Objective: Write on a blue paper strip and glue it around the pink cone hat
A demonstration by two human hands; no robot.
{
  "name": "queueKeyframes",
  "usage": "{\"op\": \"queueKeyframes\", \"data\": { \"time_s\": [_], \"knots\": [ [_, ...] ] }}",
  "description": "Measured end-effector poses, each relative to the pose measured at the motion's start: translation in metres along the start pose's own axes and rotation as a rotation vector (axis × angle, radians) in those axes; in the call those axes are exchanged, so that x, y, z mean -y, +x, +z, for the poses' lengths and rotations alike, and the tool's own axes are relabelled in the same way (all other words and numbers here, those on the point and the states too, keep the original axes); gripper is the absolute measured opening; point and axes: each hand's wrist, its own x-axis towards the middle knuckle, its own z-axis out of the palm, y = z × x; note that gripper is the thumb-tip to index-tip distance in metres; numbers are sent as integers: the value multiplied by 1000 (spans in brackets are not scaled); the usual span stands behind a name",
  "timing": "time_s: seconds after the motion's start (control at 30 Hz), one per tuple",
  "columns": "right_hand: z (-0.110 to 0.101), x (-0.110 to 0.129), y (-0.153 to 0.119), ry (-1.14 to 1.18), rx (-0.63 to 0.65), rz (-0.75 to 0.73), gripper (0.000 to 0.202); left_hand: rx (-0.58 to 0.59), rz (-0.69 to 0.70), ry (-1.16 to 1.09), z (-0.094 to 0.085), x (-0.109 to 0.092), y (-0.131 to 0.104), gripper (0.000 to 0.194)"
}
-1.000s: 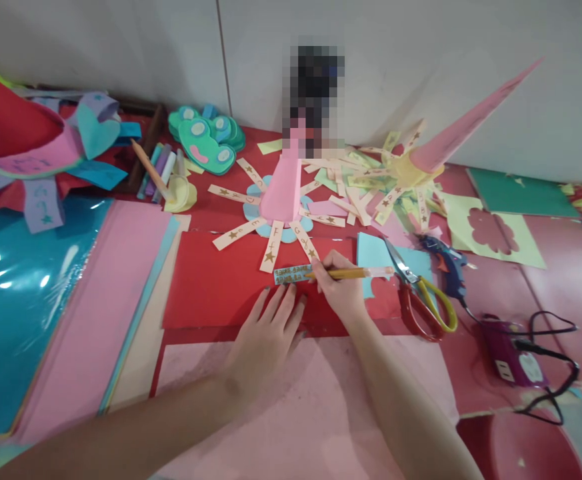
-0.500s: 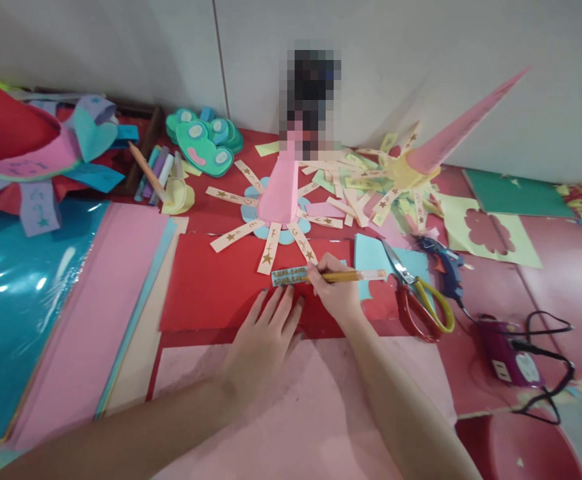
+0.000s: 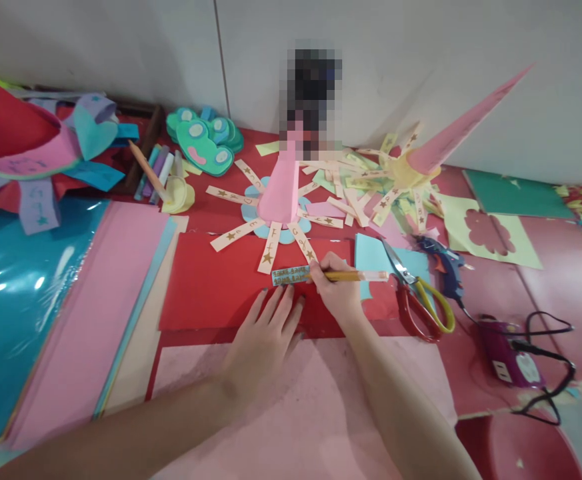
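Note:
My right hand (image 3: 338,287) is closed round a gold-coloured pen (image 3: 353,275), its tip end at the right part of a small light-blue paper strip (image 3: 281,276) with gold lettering. Flat on the red sheet (image 3: 205,280) lies my left hand (image 3: 271,320), fingers spread, their tips at the strip's lower edge. Just beyond stands a pink paper cone (image 3: 278,190) on a blue scalloped base, with cream strips (image 3: 269,248) bearing letters and gold stars fanned around it. Scissors (image 3: 423,300) with red and yellow handles rest right of my right hand, on light-blue paper.
A blue glue gun (image 3: 441,267) and a purple power box (image 3: 508,353) with black cable lie at right. Paper scraps (image 3: 351,200) and a second pink cone (image 3: 465,127) sit behind. Stacked coloured sheets (image 3: 91,300), markers (image 3: 153,173) and green frog cutouts (image 3: 203,143) are at left.
My right hand and the pen have shifted very slightly to the right along the strip. My left hand stays in place.

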Motion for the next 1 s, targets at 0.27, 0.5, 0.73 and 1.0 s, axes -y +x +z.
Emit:
{"op": "queueKeyframes", "data": {
  "time_s": [0.27,0.5,0.73,1.0],
  "knots": [
    [-1,-2,0,-8,2,-12,32,19,-18,-13,0,-1,0,39],
    [-1,-1,0,-16,11,-25,31,12,-2,6,0,-1,0,40],
    [0,-3,-1,10,-32,-40,32,11,-4,27,0,0,0,41],
    [-1,-5,-1,58,-20,55,32,10,-4,32,0,-1,0,40]
  ]
}}
